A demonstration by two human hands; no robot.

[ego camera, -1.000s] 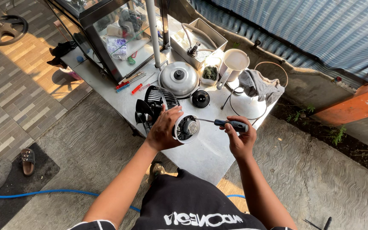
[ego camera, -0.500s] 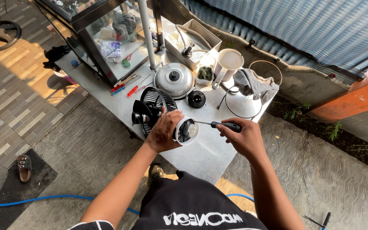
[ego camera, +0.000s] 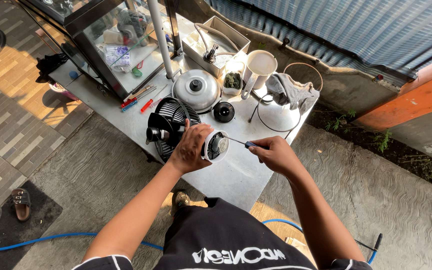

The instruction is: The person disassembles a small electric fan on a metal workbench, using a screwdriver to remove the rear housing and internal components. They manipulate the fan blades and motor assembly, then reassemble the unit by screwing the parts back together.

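Above the table (ego camera: pixel 236 175), left hand (ego camera: pixel 192 148) fingers closed around a white fan motor (ego camera: pixel 217 146); right hand (ego camera: pixel 276 155) grips a screwdriver (ego camera: pixel 240 142), tip at the motor.

Glossy metal pot lid (ego camera: pixel 196 89), matt metal table (ego camera: pixel 236 172), crumpled grey cloth (ego camera: pixel 290 91)

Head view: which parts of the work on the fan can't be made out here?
- Screwdriver tip: too small to tell where it meets the white fan housing.
- Housing's far side: covered by the left hand.
- Screwdriver handle: mostly wrapped inside the right hand.
- Black fan grille: its near part sits behind the left hand.
- Glass cabinet: cut off by the top edge.
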